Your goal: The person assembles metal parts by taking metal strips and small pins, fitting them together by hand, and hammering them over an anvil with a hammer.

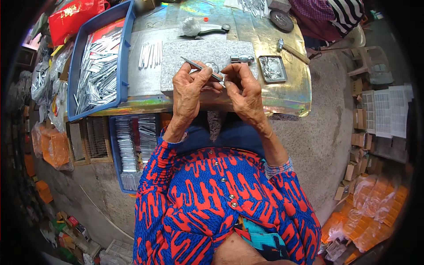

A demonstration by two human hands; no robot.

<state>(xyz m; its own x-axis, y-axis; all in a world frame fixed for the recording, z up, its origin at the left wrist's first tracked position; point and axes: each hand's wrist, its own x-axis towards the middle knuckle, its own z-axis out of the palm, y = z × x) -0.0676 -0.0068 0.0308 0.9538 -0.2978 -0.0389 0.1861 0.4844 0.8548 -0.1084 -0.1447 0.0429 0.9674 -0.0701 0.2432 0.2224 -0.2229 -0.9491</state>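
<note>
My left hand (186,90) is closed around a slim grey metal strip (192,63), which slants from upper left down toward my right hand. The fingers of my right hand (245,92) are pinched together near the strip's lower end; what they hold, if anything, is too small to name. Both hands hover over the front of a speckled stone block (205,46). A hammer head (241,58) lies on the block just beyond my right hand. To the right, a small dark tray (273,81) holds small shiny metal pieces. Left of the block, several metal strips (150,55) lie in a row.
A blue bin (124,66) full of metal strips stands at the table's left. Another hammer (295,52) lies at the right, and a black-handled tool (214,31) behind the block. Below the table edge, a second blue bin (115,154) holds bundled strips.
</note>
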